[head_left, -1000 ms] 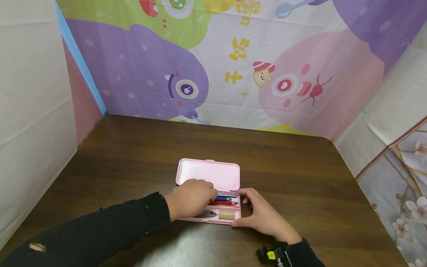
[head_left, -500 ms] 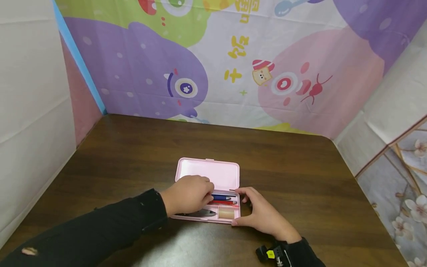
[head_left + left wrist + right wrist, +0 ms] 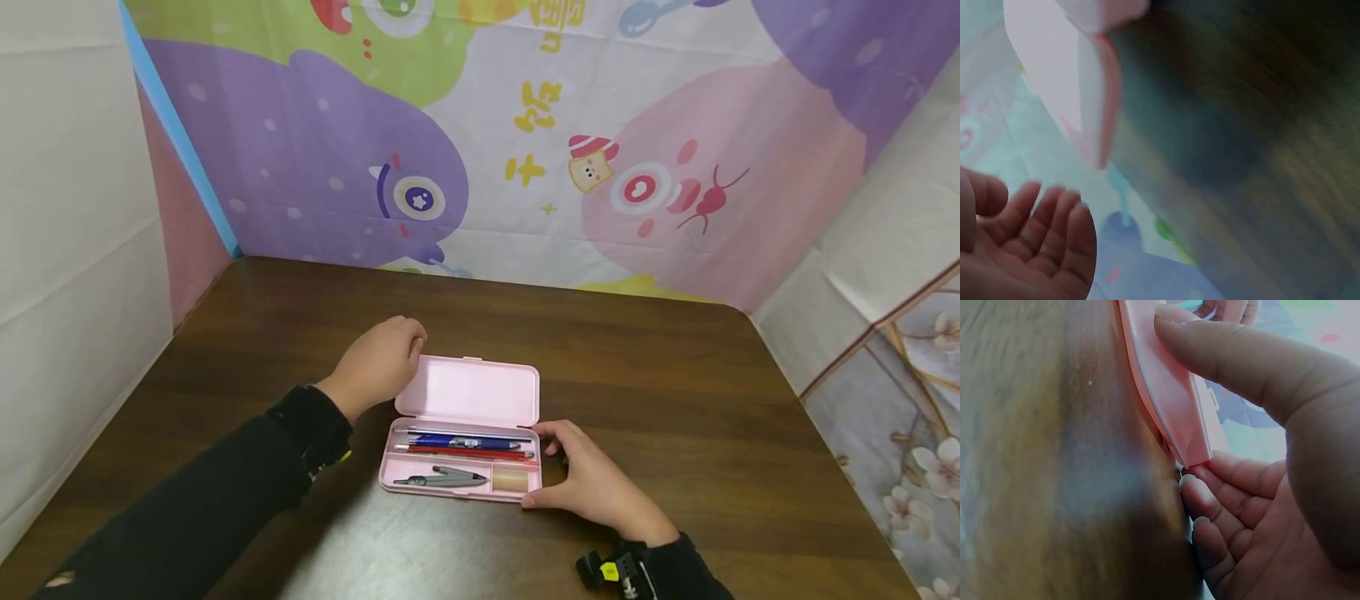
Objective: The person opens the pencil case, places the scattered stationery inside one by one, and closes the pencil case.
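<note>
A pink pencil case [image 3: 397,468] lies open on the table, its lid [image 3: 472,392] folded back. In it are a blue pen [image 3: 461,442], red pencils [image 3: 468,453], a grey compass [image 3: 457,478] and a tan block [image 3: 510,480]. My right hand [image 3: 577,475] holds the case's right end between thumb and fingers; the right wrist view shows the thumb on the pink wall [image 3: 1172,394]. At the lid's far left corner is my left hand [image 3: 378,358]. In the left wrist view its fingers [image 3: 1079,244] are loosely curled, empty, below the lid's edge.
The brown wooden table [image 3: 637,375] extends around the case on all sides. A cartoon-printed cloth [image 3: 510,242] hangs along its far edge, with pale cloth [image 3: 82,208] at the left and a flower-patterned one [image 3: 900,467] at the right.
My left hand has left the case's inside and moved up and left to the lid's corner, uncovering the compass and pens. The right hand stays on the case's right end.
</note>
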### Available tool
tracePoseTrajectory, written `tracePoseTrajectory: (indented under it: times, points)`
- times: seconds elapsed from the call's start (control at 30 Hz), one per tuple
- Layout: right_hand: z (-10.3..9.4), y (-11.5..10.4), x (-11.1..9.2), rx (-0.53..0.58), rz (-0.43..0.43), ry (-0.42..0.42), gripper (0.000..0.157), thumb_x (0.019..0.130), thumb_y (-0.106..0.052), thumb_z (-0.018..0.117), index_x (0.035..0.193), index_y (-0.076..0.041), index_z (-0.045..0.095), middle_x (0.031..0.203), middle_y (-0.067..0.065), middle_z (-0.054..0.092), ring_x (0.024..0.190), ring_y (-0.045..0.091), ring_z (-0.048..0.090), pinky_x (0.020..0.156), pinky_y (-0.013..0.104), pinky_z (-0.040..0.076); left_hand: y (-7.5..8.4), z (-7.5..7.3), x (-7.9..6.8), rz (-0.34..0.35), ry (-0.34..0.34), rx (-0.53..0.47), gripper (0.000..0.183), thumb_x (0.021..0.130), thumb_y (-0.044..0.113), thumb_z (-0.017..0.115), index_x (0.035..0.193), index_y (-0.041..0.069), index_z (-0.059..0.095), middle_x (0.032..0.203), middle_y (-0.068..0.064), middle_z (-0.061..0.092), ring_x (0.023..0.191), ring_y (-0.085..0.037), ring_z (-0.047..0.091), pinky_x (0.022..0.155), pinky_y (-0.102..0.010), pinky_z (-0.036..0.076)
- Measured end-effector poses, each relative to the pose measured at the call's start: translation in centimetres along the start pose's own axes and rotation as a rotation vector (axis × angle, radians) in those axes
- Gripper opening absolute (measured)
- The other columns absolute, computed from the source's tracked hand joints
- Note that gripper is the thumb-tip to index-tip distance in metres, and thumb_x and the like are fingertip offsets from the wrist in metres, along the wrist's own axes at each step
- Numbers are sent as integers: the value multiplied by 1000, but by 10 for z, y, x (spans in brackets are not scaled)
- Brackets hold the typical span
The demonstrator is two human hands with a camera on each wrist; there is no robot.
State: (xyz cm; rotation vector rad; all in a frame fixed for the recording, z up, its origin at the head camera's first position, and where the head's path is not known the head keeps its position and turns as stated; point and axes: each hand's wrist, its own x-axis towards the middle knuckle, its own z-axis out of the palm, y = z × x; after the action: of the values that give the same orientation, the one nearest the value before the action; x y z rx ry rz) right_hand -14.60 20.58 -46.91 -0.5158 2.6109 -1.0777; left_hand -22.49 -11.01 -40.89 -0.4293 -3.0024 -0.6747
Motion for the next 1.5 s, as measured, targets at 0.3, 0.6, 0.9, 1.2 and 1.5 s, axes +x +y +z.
tracePoseTrajectory:
  times: [0.3,0.6,0.9,1.2,1.5]
  points:
    - [2,2,-2,-7,4,5,89,61,-55,87,132,-17,49,113,-4,49,102,14,46,88,39,43,-27,8,17,-185,-121,-210,38,106,27,36,127,3,58,123,-14,61,112,-29,57,97,-49,44]
    - [2,3,-4,-5,-8,9,87,62,-53,87,131,-17,49,112,-4,48,101,14,45,86,36,42,-32,18,28,-289,-216,-547,42,105,33,38,116,4,67,124,-14,62,114,-28,54,100,-48,43]
    - [2,2,-2,-17,6,1,87,62,-56,86,131,-17,50,114,-5,49,101,14,46,88,38,43,-33,25,27,-377,-406,-909,51,106,28,37,138,-11,41,129,-21,52,110,-27,54,94,-43,49]
    - [1,2,0,-18,9,15,87,60,-56,87,129,-18,51,113,-6,49,101,13,46,89,39,43,-38,25,28,-384,-499,-1167,46,105,27,39,133,-8,46,121,-16,57,103,-25,57,89,-38,50]
    - [1,3,1,-9,23,5,87,60,-56,87,129,-18,50,113,-5,49,101,14,46,89,40,43,-29,22,25,-369,-546,-1196,51,97,34,54,130,-5,52,119,-13,62,101,-25,61,89,-39,51]
